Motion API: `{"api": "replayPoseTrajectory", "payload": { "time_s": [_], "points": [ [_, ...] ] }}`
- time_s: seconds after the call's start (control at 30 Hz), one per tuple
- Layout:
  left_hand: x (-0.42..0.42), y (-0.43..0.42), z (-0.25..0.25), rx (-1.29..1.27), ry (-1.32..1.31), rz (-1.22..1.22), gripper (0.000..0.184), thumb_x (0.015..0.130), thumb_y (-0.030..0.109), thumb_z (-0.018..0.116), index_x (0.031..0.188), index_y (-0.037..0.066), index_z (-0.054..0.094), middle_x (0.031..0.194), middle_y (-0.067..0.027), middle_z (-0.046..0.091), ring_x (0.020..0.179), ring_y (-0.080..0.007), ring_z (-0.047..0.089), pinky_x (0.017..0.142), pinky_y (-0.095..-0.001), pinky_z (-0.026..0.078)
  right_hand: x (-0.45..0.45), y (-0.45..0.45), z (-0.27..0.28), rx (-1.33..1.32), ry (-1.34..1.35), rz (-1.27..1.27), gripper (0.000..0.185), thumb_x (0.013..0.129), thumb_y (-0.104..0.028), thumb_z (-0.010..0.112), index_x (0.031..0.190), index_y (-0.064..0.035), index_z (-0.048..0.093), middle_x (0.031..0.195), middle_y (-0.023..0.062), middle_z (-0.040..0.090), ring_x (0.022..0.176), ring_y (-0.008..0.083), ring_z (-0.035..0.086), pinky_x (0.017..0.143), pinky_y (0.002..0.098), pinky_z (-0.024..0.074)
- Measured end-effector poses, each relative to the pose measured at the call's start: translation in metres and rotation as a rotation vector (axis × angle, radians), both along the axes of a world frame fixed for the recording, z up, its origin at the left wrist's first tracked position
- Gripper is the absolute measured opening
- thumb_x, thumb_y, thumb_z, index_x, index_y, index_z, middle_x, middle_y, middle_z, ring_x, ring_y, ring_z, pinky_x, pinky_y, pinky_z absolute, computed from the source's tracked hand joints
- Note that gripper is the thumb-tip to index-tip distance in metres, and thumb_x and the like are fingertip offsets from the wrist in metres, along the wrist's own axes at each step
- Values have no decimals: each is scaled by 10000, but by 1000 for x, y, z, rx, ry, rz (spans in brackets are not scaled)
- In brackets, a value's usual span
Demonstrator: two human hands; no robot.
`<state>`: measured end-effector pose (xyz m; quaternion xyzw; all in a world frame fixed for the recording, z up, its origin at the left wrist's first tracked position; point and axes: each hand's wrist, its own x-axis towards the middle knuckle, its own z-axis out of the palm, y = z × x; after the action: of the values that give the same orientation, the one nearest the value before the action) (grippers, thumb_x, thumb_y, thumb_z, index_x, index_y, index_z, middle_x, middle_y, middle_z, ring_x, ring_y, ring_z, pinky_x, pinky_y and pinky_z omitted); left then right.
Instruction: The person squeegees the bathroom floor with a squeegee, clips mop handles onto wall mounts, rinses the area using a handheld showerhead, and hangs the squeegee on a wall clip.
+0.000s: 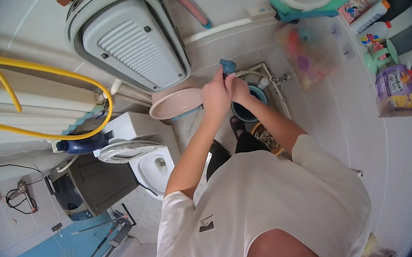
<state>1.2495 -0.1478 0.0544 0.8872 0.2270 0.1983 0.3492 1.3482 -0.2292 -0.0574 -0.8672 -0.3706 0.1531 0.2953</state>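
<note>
a: which step is in hand?

b: judging by the pose, a two-handed handling of a small blue item [228, 65]. the left hand [216, 98] and right hand [239, 89] meet at its base, both forearms extended in front of the body.

a: and the grip?

b: narrow. the fingers are drawn together, with the blue end projecting past them. how each hand wraps around the item, and which one bears it, cannot be told from this angle.

a: what lies about the item?

b: a dark bucket [246, 118], partly hidden by the right forearm; a pink basin [177, 105], near the left hand; and, farther right, a tap [284, 76] by the wall.

a: what does the next move call for?

b: in judgement, a sure hold by one hand before the other is freed, with the wrists kept clear of the bucket's rim.
</note>
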Motion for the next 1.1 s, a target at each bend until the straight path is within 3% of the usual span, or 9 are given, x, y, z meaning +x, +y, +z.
{"api": "replayPoseTrajectory", "payload": {
  "time_s": [0.07,0.17,0.37,0.47,0.7,0.93,1.0,1.07,1.1],
  "points": [
    [23,4,2,-19,60,0,392,932,343,596,1181,41,611,828,-230,677,764,-426,651,672,-502,514,26,6,-12,-109,-7,-18,422,927,-446,434,1071,-84,598,1008,213,681,945,433,636,747,533,496],
    [58,10,1,-26,79,36,367,933,351,593,1157,62,622,816,-215,679,763,-430,649,671,-508,514,57,14,-15,-48,-66,-68,352,915,-377,509,1095,-85,587,930,176,690,882,401,659,739,508,520],
    [122,24,-17,-85,43,79,354,923,361,610,1147,88,633,807,-178,689,765,-415,654,670,-493,519,122,18,-50,-123,-54,39,418,917,-375,516,1197,-64,518,970,194,691,898,408,658,738,527,512],
    [147,25,-31,-52,-26,130,375,910,422,625,1099,99,646,735,-136,688,691,-359,669,644,-449,521,140,22,-41,-178,-3,13,417,928,-375,506,1218,-76,503,1000,188,689,933,406,655,761,526,510],
    [177,31,-68,-257,-56,164,518,911,365,631,1332,72,556,848,-130,719,749,-274,711,703,-371,536,175,30,-72,19,88,-12,406,944,-409,523,1227,-117,521,1069,166,684,1016,392,640,821,519,495],
    [83,38,-70,-669,-52,185,482,949,172,584,1411,89,476,1035,-95,677,833,-162,688,708,-307,537,175,32,-110,173,110,-88,372,920,-384,622,1152,-96,582,1052,152,687,959,374,651,824,480,501],
    [36,36,-77,-818,-104,263,473,952,153,572,1412,98,475,1055,-85,670,864,-168,683,712,-307,542,167,30,-132,345,-3,-111,405,932,-358,618,1210,-71,553,1124,172,661,936,372,658,829,464,502],
    [-17,35,-74,-901,-93,361,465,966,138,545,1422,111,459,1095,-81,655,908,-174,671,740,-309,543,155,29,-165,234,44,-234,452,961,-332,579,1303,-57,472,1174,166,623,862,323,669,738,445,526],
    [-43,31,-79,-943,-128,419,465,969,142,540,1425,112,454,1095,-81,655,914,-174,669,748,-311,542,131,30,-142,205,383,-311,466,970,-321,563,1334,-62,432,1185,151,603,822,291,666,682,417,528]
  ]
}}
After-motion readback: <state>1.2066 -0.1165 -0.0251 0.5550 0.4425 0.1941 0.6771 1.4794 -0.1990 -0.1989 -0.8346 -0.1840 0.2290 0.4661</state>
